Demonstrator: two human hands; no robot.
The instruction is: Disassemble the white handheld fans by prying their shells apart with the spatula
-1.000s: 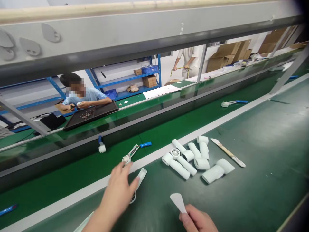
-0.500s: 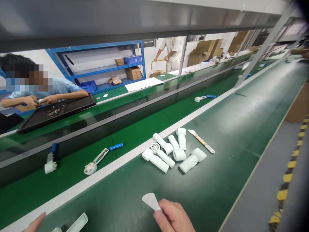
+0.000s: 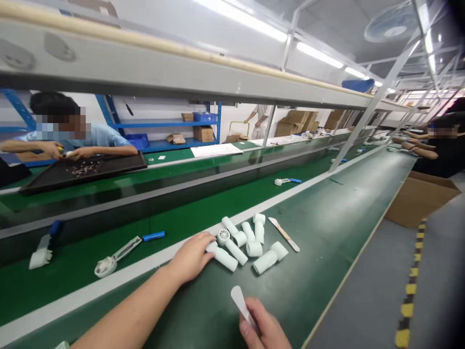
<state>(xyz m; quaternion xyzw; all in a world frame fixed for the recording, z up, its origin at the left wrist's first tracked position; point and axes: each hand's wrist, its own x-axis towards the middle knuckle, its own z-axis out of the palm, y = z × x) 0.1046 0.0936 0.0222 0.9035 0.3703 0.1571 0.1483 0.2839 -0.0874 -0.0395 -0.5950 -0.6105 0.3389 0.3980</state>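
Observation:
On the green bench my left hand (image 3: 192, 257) reaches to a pile of pale green handheld fan housings. Its fingers are closed around the head end of the nearest fan housing (image 3: 225, 259), which lies on the bench. Low in the view, my right hand (image 3: 264, 322) pinches a flat white plastic piece with a rounded, flared end (image 3: 239, 298), pointing up and away. Beside the pile are another fan housing (image 3: 267, 261) and a slim knife-like tool (image 3: 284, 235) with a white tip and tan handle.
Opened fan halves with blue ends (image 3: 118, 257) lie on the green belt (image 3: 203, 213) beyond the pale strip. Across it, a person works over a black tray (image 3: 119, 169). Another person sits far right near a cardboard box (image 3: 421, 198). A slanted post (image 3: 358, 123) rises from the bench.
My left hand has come from the lower left to the nearest fan housing and closed on it. My right hand still holds the white piece, now turned more upright. The view has tilted up.

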